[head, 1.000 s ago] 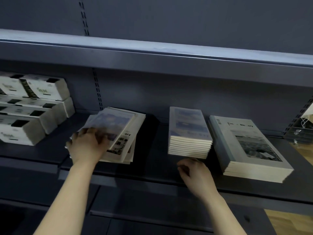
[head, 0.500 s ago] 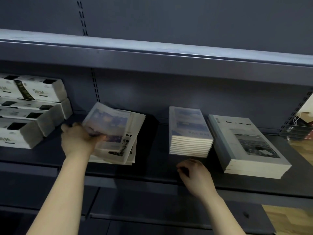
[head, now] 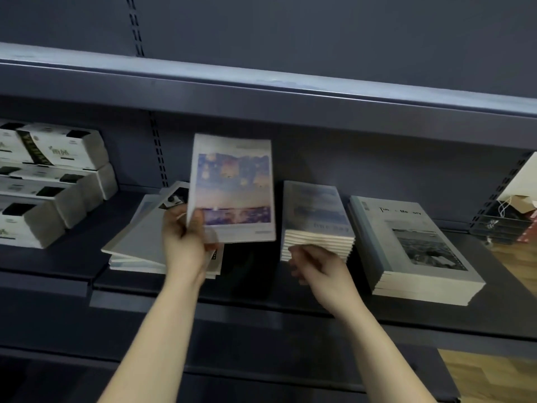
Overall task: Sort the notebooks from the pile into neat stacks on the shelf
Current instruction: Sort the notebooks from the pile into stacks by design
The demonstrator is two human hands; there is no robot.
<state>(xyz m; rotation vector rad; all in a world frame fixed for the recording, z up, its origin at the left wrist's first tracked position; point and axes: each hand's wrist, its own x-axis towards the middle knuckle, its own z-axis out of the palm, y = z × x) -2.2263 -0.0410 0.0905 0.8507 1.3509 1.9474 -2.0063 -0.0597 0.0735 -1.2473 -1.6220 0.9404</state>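
Dark grey metal shelf (head: 290,309), seen from the aisle, with another shelf board (head: 261,91) overhanging above it.

Far left: white boxed packs (head: 55,181) with black labels, stacked in three tiers against the back panel.

Left of centre: loose pile of notebooks (head: 136,242), lying skewed, covers fanned out and corners not lined up. One pale cover sits askew on top, and a black-and-white printed corner shows at the far edge.

Left hand (head: 183,242) is raised over the near right part of the pile. It pinches one notebook (head: 232,187) by its lower left corner, thumb on the front cover. This notebook is held nearly upright, clear of the pile, its cover showing lanterns over a purple-blue sunset.

Right hand (head: 322,269) sits low at the near edge of the middle stack, fingers loosely curled and holding nothing. Motion blur; cannot tell whether the fingertips touch the stack.

Middle stack of notebooks (head: 316,216): squared up, blue-grey cover on top.

Just beside it to the right: larger, neat stack of notebooks (head: 415,248), top cover lettered "Tim Memory" above a black-and-white photo.

Far right: wire basket (head: 499,225) and wooden floor (head: 488,376).
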